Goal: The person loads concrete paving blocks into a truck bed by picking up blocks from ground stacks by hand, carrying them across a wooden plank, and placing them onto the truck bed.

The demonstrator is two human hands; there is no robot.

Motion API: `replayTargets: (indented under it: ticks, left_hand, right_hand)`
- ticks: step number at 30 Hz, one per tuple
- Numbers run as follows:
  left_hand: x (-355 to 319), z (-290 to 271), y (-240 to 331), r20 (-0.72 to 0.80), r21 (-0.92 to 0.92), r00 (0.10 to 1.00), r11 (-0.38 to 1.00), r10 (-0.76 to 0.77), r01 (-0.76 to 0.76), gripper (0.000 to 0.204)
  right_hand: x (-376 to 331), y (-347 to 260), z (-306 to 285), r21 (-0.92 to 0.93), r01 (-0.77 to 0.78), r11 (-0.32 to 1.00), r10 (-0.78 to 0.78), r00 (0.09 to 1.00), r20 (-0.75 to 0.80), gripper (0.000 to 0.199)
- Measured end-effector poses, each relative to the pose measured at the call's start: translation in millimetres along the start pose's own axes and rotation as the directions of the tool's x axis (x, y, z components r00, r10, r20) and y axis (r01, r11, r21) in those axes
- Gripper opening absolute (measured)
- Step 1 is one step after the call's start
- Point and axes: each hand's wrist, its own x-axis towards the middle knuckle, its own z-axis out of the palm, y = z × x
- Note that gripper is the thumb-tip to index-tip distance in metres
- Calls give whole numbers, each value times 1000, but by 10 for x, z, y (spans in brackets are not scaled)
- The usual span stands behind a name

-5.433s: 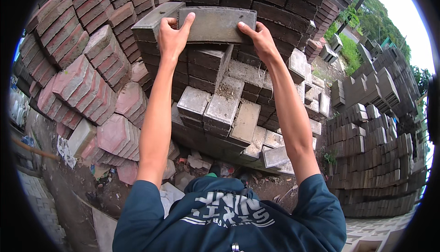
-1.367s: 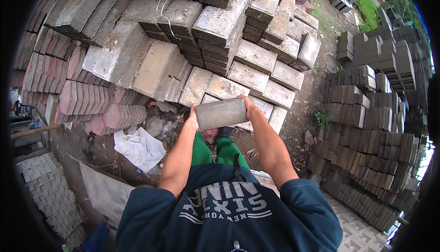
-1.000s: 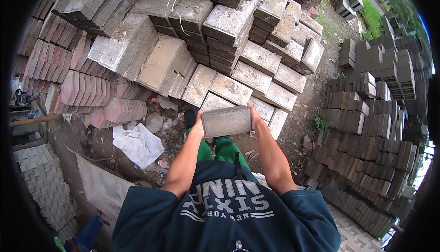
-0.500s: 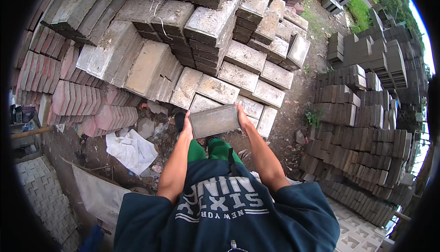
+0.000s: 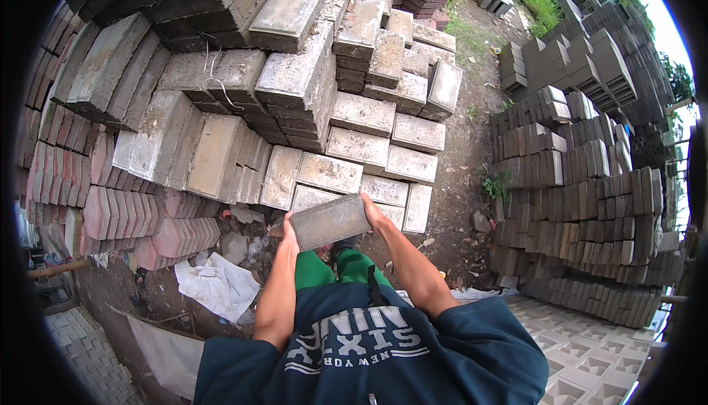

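Observation:
Between my two hands is a grey rectangular paving block, held level in front of my legs. My left hand grips its left end and my right hand its right end, with the fingers partly hidden behind the block. Just beyond it lie pale paving blocks in a low stack, their tops dusty. Farther back, taller stacks of the same grey blocks rise in steps.
Reddish hexagonal pavers stand in rows at the left. A crumpled white sack lies on the dirt near my left forearm. Dark block stacks fill the right side, beyond a dirt strip. Patterned pale blocks lie at lower right.
The view has tilted up and shifted, so the stacks sit lower in it. Both hands still hold the block, which looks slightly more tilted up at its right end.

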Motion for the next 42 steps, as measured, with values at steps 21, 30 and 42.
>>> replayTargets:
  ticks: [21, 30, 42]
  left_hand:
    - [277, -73, 47, 207, -12, 973, 994, -100, 104, 70]
    - [141, -265, 9, 183, 131, 964, 976, -194, 172, 71]
    - [-542, -216, -119, 109, 161, 968, 965, -228, 209, 69]
  right_hand:
    - [378, 97, -119, 185, -137, 973, 171, 967, -187, 67]
    - [17, 619, 39, 281, -30, 959, 91, 974, -206, 76]
    - [-722, 684, 279, 471, 11, 882, 46, 993, -110, 78]
